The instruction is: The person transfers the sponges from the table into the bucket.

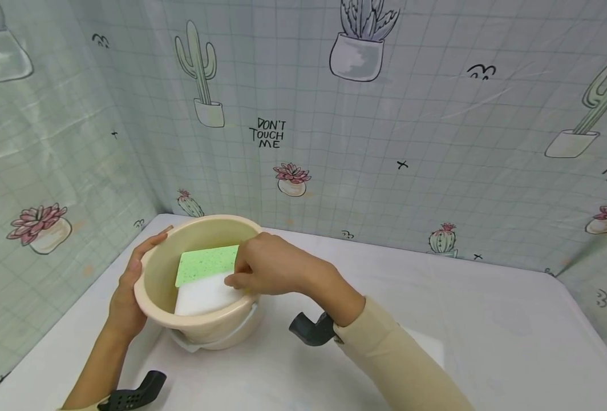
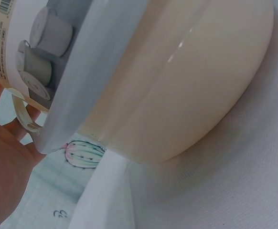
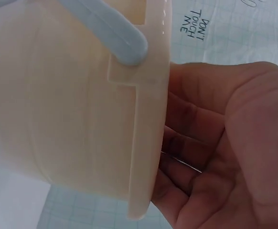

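Observation:
A cream bucket (image 1: 215, 331) leans toward me, its pale grey handle (image 2: 89, 86) hanging down on the near side. My left hand (image 1: 126, 294) holds its left side, fingers along the outside up to the rim. Inside are a speckled light-green sponge (image 1: 206, 264) and, in front of it, a white sponge-like block (image 1: 203, 297). My right hand (image 1: 272, 264) reaches over the right rim with bent fingers, thumb tip at the white block's upper edge, pinching it there. In the right wrist view the fingertips are hidden behind the rim.
A white-covered table (image 1: 488, 331) carries the bucket. Behind and to the left rise hanging sheets (image 1: 324, 125) printed with cacti. A flat white piece (image 1: 427, 345) lies beyond my right sleeve. A printed label (image 2: 19, 47) is on the bucket's side.

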A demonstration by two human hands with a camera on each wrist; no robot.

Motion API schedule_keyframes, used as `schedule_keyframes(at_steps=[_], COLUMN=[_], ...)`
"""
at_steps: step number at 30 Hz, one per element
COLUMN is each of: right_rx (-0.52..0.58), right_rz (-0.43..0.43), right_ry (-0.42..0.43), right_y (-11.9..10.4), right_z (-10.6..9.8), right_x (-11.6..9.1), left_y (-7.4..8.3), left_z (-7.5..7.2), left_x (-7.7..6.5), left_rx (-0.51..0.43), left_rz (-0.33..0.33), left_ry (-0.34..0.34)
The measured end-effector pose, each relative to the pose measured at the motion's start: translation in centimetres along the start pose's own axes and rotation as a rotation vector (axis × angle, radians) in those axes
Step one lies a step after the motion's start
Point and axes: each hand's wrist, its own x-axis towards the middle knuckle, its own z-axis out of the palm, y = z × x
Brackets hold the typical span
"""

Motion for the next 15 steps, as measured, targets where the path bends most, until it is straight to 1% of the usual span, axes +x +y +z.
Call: schedule_keyframes(at_steps=[2, 5, 8, 11, 15], right_rx=[0.006, 0.045, 0.068, 0.07, 0.09], right_rz=[-0.033, -0.075, -0.092, -0.083, -0.093], right_ry=[-0.008, -0.019, -0.004, 0.05, 0.161], right_y=[0.1, 0.2, 0.3, 0.4, 0.8], right_z=[0.0, -0.2, -0.3, -0.4, -0.4], right_x=[-0.1, -0.3, -0.6, -1.2, -2.5], left_y=[0.0, -0.1, -0.1, -0.1, -0.1], left_z=[0.0, -0.1, -0.1, -0.1, -0.2], left_x=[0.0, -0.1, -0.1, -0.1, -0.2], left_rx=[0.002, 0.004, 0.003, 0.006, 0.011], left_rz=[0.001, 0.004, 0.001, -0.008, -0.021], left_ry=[-0.001, -0.004, -0.003, 0.005, 0.011])
